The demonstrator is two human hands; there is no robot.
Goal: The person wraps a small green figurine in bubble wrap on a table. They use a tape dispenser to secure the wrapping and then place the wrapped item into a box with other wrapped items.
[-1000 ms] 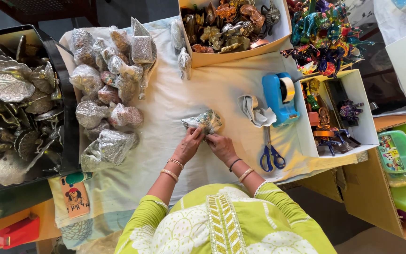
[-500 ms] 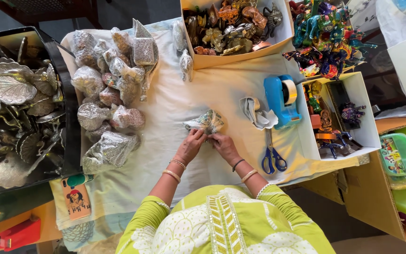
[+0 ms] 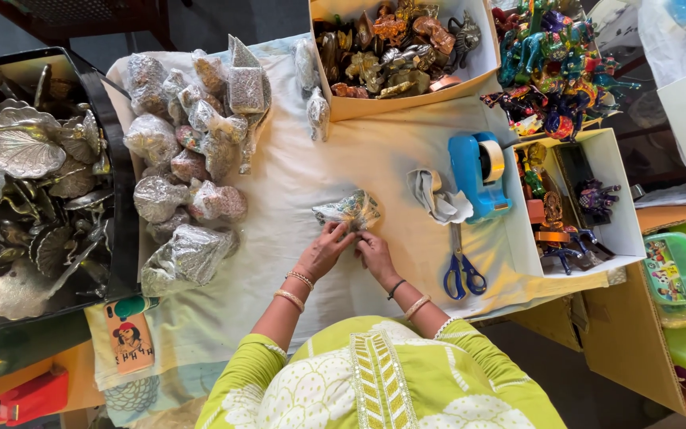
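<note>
Far left, black tray (image 3: 121,238) of silver leaf dishes; beside it a heap of wrapped bundles (image 3: 188,171) on the white cloth (image 3: 295,262) — within reach. Centre: left hand (image 3: 325,250) and right hand (image 3: 375,256) both pinch the small plastic-wrapped piece (image 3: 348,210), pressing it flat to the cloth. Right — blue tape dispenser (image 3: 478,175), scissors (image 3: 462,266) close by

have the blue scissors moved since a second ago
No. The blue scissors lie on the cloth just below the blue tape dispenser and left of the white box, as before.
</note>
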